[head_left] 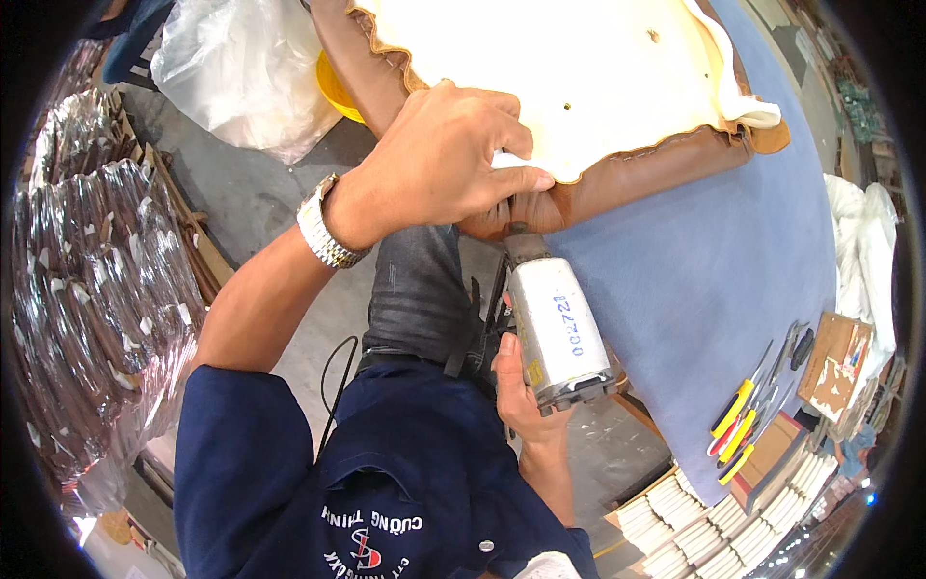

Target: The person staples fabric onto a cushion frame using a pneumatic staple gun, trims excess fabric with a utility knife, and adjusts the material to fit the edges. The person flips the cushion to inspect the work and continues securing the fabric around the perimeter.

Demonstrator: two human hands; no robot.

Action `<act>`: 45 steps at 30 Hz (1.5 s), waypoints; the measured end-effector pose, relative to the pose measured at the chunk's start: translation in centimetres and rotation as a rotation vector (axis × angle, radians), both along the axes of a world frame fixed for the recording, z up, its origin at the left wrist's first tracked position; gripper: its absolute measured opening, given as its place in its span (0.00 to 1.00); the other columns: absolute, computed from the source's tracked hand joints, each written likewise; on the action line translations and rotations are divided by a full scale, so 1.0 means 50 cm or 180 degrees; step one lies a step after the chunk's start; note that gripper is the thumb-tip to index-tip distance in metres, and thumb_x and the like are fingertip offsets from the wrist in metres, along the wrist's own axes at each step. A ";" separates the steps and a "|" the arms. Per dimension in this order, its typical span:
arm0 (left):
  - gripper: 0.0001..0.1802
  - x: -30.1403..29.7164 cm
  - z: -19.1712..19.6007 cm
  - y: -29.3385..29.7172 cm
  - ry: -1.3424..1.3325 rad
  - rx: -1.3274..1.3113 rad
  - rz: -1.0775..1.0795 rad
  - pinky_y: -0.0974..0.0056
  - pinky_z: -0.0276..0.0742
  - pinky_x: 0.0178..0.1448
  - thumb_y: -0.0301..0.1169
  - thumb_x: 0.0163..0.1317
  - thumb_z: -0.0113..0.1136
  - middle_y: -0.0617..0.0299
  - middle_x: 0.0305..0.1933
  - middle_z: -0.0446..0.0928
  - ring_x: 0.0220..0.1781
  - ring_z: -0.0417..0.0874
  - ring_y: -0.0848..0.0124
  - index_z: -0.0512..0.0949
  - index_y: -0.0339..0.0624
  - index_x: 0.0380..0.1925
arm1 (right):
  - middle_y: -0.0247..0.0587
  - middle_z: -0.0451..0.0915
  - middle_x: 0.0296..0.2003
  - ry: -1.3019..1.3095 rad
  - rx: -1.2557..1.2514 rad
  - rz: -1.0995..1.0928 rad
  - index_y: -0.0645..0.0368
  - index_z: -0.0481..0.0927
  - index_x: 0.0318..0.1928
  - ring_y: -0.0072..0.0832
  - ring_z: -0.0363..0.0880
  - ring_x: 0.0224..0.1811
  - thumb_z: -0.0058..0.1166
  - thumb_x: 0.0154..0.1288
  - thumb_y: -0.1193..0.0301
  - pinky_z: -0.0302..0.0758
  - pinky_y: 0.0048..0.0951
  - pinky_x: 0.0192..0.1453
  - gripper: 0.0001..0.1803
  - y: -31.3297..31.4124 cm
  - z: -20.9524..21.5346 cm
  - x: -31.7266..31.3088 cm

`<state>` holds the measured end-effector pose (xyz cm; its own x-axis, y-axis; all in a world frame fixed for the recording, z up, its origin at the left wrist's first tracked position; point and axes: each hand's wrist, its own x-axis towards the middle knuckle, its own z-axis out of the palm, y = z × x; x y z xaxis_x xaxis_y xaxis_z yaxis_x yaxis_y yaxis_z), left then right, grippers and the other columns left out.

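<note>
A brown leather upholstered piece [656, 174] lies on a blue covered table [656, 280], its white lining [588, 58] facing up. A line of staples runs along the leather's folded edge. My left hand [449, 159] is closed at the near corner, pinching the white lining between thumb and fingers. Below that corner, my right hand [521, 391] grips a silver staple gun [558, 323]. The gun's nose points at the leather's near edge; whether it touches cannot be made out. Its body hides most of my right fingers.
Yellow-and-black handled screwdrivers [736, 434] lie at the table's right, beside a wooden block [834, 362]. Rows of white strips [723, 531] are at lower right. Plastic-wrapped brown bundles [96, 309] stand left. A clear plastic bag [251, 68] and yellow bucket [338, 92] are upper left.
</note>
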<state>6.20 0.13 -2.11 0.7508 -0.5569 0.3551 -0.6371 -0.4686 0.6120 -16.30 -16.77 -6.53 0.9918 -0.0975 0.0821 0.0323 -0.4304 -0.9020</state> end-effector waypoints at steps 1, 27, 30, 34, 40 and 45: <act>0.21 -0.001 0.007 -0.001 0.0108 0.0040 0.0026 0.59 0.72 0.34 0.48 0.58 0.77 0.61 0.24 0.78 0.28 0.80 0.64 0.88 0.40 0.25 | 0.53 0.84 0.50 0.0072 0.0138 -0.0090 0.69 0.80 0.57 0.38 0.88 0.50 0.72 0.58 0.76 0.84 0.33 0.52 0.26 0.009 0.003 0.006; 0.15 -0.003 -0.001 0.032 -0.0461 -0.0001 -0.0297 0.54 0.74 0.52 0.39 0.62 0.71 0.52 0.41 0.79 0.47 0.80 0.53 0.81 0.37 0.36 | 0.53 0.85 0.46 -0.0112 -0.0390 -0.0126 0.65 0.84 0.49 0.45 0.87 0.44 0.69 0.60 0.78 0.82 0.39 0.49 0.16 -0.029 0.044 0.020; 0.18 0.003 0.018 0.024 -0.0154 0.0444 -0.0181 0.53 0.75 0.53 0.42 0.63 0.70 0.51 0.41 0.80 0.47 0.80 0.52 0.81 0.36 0.35 | 0.53 0.85 0.47 0.0138 0.0357 -0.0460 0.69 0.82 0.49 0.40 0.87 0.45 0.69 0.62 0.77 0.81 0.36 0.49 0.16 -0.027 0.063 -0.016; 0.17 0.007 0.024 -0.002 -0.0217 0.0542 0.0033 0.49 0.77 0.49 0.42 0.60 0.69 0.48 0.38 0.83 0.43 0.84 0.48 0.85 0.35 0.32 | 0.52 0.86 0.48 0.0194 0.0126 -0.0459 0.71 0.81 0.52 0.38 0.88 0.46 0.71 0.62 0.76 0.81 0.35 0.50 0.20 -0.038 0.045 -0.033; 0.15 -0.022 0.016 0.028 -0.0261 0.0164 -0.0154 0.53 0.73 0.51 0.39 0.59 0.71 0.55 0.37 0.82 0.45 0.82 0.55 0.82 0.38 0.25 | 0.55 0.85 0.56 -0.0781 -0.1449 -0.0866 0.70 0.77 0.61 0.38 0.87 0.57 0.73 0.63 0.74 0.81 0.41 0.62 0.28 -0.162 0.114 -0.052; 0.11 -0.042 0.038 0.119 0.0212 0.0363 -0.0528 0.58 0.72 0.60 0.37 0.65 0.70 0.61 0.48 0.83 0.53 0.82 0.61 0.84 0.42 0.28 | 0.56 0.77 0.60 0.0477 -0.3372 -0.1315 0.62 0.74 0.67 0.56 0.76 0.63 0.67 0.67 0.73 0.73 0.45 0.66 0.30 -0.369 0.166 0.008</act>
<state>4.09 6.09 -0.19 0.6653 -0.7085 0.2352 -0.6710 -0.4294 0.6044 -15.90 -35.23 1.79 0.9069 -0.3703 0.2011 -0.3653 -0.9288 -0.0630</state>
